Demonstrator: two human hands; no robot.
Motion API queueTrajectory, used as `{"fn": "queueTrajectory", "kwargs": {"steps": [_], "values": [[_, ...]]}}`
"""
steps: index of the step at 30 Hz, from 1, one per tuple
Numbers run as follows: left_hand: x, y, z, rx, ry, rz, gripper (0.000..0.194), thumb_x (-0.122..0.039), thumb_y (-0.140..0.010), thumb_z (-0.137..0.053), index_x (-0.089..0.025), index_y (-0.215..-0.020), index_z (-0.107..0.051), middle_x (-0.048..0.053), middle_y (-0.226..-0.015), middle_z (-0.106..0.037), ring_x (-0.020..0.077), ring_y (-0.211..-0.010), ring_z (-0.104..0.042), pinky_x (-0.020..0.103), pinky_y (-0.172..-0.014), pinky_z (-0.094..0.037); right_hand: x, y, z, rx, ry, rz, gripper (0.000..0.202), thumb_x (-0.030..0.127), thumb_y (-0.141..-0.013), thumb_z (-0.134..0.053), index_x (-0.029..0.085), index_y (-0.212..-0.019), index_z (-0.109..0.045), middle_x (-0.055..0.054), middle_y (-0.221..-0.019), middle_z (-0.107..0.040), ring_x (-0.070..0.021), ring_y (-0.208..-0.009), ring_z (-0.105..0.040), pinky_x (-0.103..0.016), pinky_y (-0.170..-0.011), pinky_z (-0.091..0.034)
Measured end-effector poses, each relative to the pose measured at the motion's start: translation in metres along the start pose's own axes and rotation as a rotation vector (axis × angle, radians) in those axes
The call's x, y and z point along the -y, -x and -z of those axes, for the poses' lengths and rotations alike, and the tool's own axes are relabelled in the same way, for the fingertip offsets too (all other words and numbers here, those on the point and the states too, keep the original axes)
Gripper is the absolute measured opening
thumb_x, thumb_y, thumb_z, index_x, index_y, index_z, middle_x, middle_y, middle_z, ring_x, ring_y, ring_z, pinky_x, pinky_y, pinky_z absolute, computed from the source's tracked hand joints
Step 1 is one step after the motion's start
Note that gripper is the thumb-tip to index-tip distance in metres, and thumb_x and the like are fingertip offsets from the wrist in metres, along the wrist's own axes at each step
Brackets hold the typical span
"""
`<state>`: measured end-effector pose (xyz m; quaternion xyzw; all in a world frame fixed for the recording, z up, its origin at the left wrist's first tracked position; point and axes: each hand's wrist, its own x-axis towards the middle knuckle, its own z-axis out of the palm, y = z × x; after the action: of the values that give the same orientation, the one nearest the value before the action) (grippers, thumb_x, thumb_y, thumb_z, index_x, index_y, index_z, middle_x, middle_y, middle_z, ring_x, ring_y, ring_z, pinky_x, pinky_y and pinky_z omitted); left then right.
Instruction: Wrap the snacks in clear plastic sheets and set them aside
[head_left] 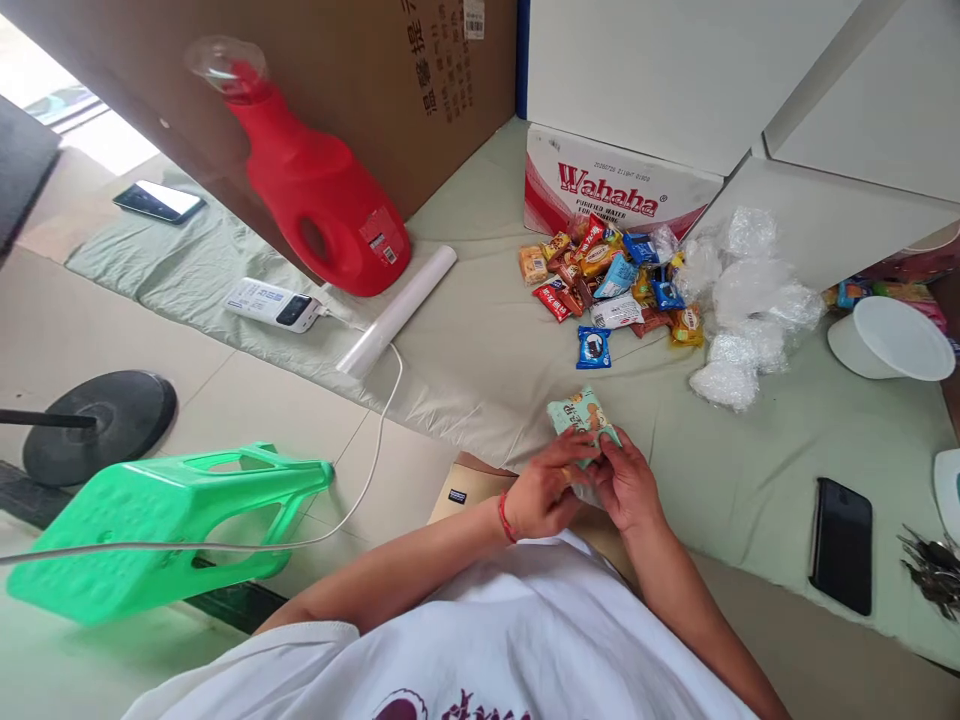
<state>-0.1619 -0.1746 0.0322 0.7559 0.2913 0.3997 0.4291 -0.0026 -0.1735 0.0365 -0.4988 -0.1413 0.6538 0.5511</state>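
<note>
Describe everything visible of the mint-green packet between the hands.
The mint-green packet looks like a thin wrapper, printed with darker characters and tan pictures. It is held slanted between the left hand and right hand, whose fingers touch it and hide its near end, closer in than the blue packet. Whether it is sealed, I can't tell.

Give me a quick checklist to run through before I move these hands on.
1. Light green packet has both the left hand and right hand on it: ok.
2. Whole packet in view: not ok, fingers cover its lower part.
3. Packet sealed or torn: cannot tell.
4. Hands apart from the snack pile: ok, the pile lies beyond them.
5. White cord away from the hands: ok, it runs off to their left.
6. Black phone away from the hands: ok, it lies to their right.
</note>
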Motion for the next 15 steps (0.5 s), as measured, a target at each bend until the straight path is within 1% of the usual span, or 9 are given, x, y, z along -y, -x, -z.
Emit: {"fn": "queueTrajectory", "kwargs": {"steps": [2, 3, 4, 5, 7, 9, 12, 14, 15], "values": [[-0.003, 0.000, 0.007, -0.212, 0.152, 0.193, 0.011, -0.023, -0.086, -0.061, -0.023, -0.092, -0.069, 0.011, -0.127, -0.068, 0.0328, -0.141, -0.053, 0.054, -0.117, -0.045, 0.005, -0.003, 0.006, -0.045, -0.047, 0.040, 0.036, 0.039, -0.072, -0.091, 0.028, -0.102, -0.074, 0.000, -0.109, -0.078, -0.0174, -0.095, -0.072, -0.029, -0.081, -0.058], [-0.004, -0.001, 0.010, -0.316, 0.228, 0.329, 0.010, -0.028, -0.089, -0.063, -0.023, -0.095, -0.068, 0.011, -0.126, -0.068, 0.0324, -0.137, -0.056, 0.051, -0.110, -0.050, 0.007, -0.004, 0.009, -0.063, -0.055, 0.063, 0.037, 0.039, -0.072, -0.091, 0.028, -0.103, -0.074, 0.000, -0.111, -0.078, -0.0179, -0.096, -0.072, -0.030, -0.081, -0.058], [-0.004, -0.003, 0.011, -0.389, 0.319, 0.467, 0.016, -0.034, -0.091, -0.065, -0.022, -0.102, -0.067, 0.012, -0.127, -0.067, 0.0316, -0.131, -0.060, 0.048, -0.103, -0.055, 0.009, -0.005, 0.011, -0.072, -0.051, 0.079, 0.039, 0.039, -0.071, -0.091, 0.029, -0.104, -0.074, 0.000, -0.112, -0.078, -0.0186, -0.096, -0.072, -0.031, -0.081, -0.059], [-0.005, -0.006, 0.011, -0.419, 0.429, 0.588, 0.026, -0.040, -0.092, -0.068, -0.022, -0.110, -0.065, 0.012, -0.127, -0.067, 0.0302, -0.124, -0.065, 0.045, -0.096, -0.058, 0.011, -0.005, 0.013, -0.066, -0.030, 0.081, 0.041, 0.040, -0.070, -0.092, 0.030, -0.106, -0.075, 0.000, -0.112, -0.078, -0.0193, -0.095, -0.072, -0.031, -0.079, -0.059], [-0.004, -0.014, 0.008, -0.370, 0.637, 0.726, 0.046, -0.049, -0.088, -0.075, -0.020, -0.121, -0.061, 0.013, -0.125, -0.069, 0.0267, -0.109, -0.071, 0.040, -0.088, -0.060, 0.014, -0.002, 0.015, -0.017, 0.056, 0.042, 0.044, 0.043, -0.069, -0.093, 0.030, -0.108, -0.077, -0.001, -0.110, -0.078, -0.0204, -0.092, -0.072, -0.031, -0.075, -0.059], [-0.005, -0.022, 0.004, -0.279, 0.726, 0.731, 0.051, -0.053, -0.084, -0.080, -0.018, -0.117, -0.060, 0.012, -0.116, -0.074, 0.0249, -0.100, -0.073, 0.039, -0.088, -0.060, 0.017, 0.003, 0.018, 0.031, 0.167, -0.026, 0.045, 0.049, -0.069, -0.092, 0.028, -0.107, -0.079, -0.002, -0.104, -0.079, -0.0210, -0.087, -0.072, -0.032, -0.072, -0.059], [-0.007, -0.030, -0.001, -0.120, 0.635, 0.679, 0.047, -0.054, -0.085, -0.079, -0.018, -0.111, -0.062, 0.010, -0.105, -0.077, 0.0254, -0.096, -0.075, 0.039, -0.088, -0.060, 0.024, 0.012, 0.028, 0.014, 0.280, -0.082, 0.046, 0.056, -0.068, -0.090, 0.024, -0.100, -0.081, -0.002, -0.090, -0.078, -0.0200, -0.077, -0.070, -0.031, -0.065, -0.059], [-0.008, -0.032, -0.001, -0.004, 0.482, 0.614, 0.042, -0.051, -0.088, -0.075, -0.019, -0.114, -0.065, 0.011, -0.112, -0.076, 0.0265, -0.102, -0.074, 0.039, -0.091, -0.060, 0.037, 0.017, 0.044, -0.050, 0.306, -0.049, 0.045, 0.054, -0.067, -0.092, 0.022, -0.096, -0.080, -0.002, -0.085, -0.077, -0.0186, -0.071, -0.068, -0.029, -0.060, -0.057], [-0.008, -0.033, 0.002, 0.021, 0.386, 0.571, 0.039, -0.049, -0.091, -0.072, -0.020, -0.116, -0.066, 0.012, -0.116, -0.075, 0.0266, -0.107, -0.073, 0.039, -0.093, -0.060, 0.047, 0.018, 0.055, -0.100, 0.302, -0.003, 0.044, 0.052, -0.066, -0.092, 0.021, -0.095, -0.080, -0.002, -0.085, -0.077, -0.0179, -0.070, -0.067, -0.028, -0.059, -0.057]]}}
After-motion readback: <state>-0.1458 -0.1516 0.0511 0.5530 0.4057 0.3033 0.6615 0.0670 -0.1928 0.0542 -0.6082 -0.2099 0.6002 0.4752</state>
